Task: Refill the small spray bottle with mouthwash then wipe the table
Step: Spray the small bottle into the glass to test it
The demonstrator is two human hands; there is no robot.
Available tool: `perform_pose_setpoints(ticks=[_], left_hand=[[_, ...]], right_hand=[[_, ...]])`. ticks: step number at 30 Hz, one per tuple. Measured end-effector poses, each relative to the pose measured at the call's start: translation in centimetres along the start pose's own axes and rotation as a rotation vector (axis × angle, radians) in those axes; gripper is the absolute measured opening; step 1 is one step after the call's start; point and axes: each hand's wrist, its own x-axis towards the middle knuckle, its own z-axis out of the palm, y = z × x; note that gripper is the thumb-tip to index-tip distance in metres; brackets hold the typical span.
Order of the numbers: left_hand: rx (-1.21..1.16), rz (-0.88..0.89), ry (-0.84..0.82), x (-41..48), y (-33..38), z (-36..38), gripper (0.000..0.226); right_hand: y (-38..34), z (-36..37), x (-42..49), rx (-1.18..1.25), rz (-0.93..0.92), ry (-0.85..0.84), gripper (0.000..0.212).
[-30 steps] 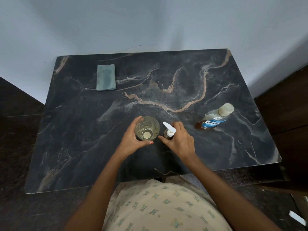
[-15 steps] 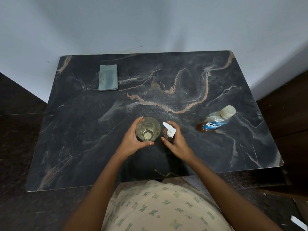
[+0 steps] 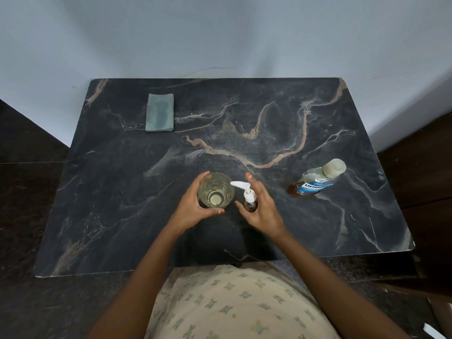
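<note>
A clear glass (image 3: 215,190) with a little pale liquid stands near the middle of the dark marble table (image 3: 117,196). My left hand (image 3: 189,212) grips it from the left, fingers and thumb curled round its wall. Just to the right stands the small spray bottle (image 3: 250,200), brown with a white pump head. My right hand (image 3: 265,212) lies beside it with straightened fingers, thumb on the bottle's left and palm on its right. A mouthwash bottle (image 3: 315,183) with a blue label and pale cap stands capped at the right.
A folded grey-green cloth (image 3: 159,112) lies at the table's far left corner. A pale wall runs behind the table. Dark floor surrounds it, and dark wooden furniture (image 3: 425,182) stands close at the right edge.
My right hand has loosened from over the spray bottle; its fingers have straightened and the pump head now shows fully. My left hand stays on the glass.
</note>
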Motion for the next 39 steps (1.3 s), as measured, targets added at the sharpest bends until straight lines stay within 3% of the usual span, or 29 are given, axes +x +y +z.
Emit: perform_pose_setpoints(ticks=[18,27,39], left_hand=[[0.005,-0.002,0.004,0.0,-0.1,0.0,0.096],[-0.009,-0.001,0.004,-0.1,0.0,0.0,0.096],[-0.014,-0.009,0.004,-0.2,0.2,0.0,0.095]], right_hand=[[-0.7,-0.3,0.3,-0.084,-0.018,-0.176,0.052],[-0.9,-0.1,0.5,-0.24,-0.041,-0.199,0.068],[-1.3,-0.5,0.7,-0.286,-0.029,-0.176,0.06]])
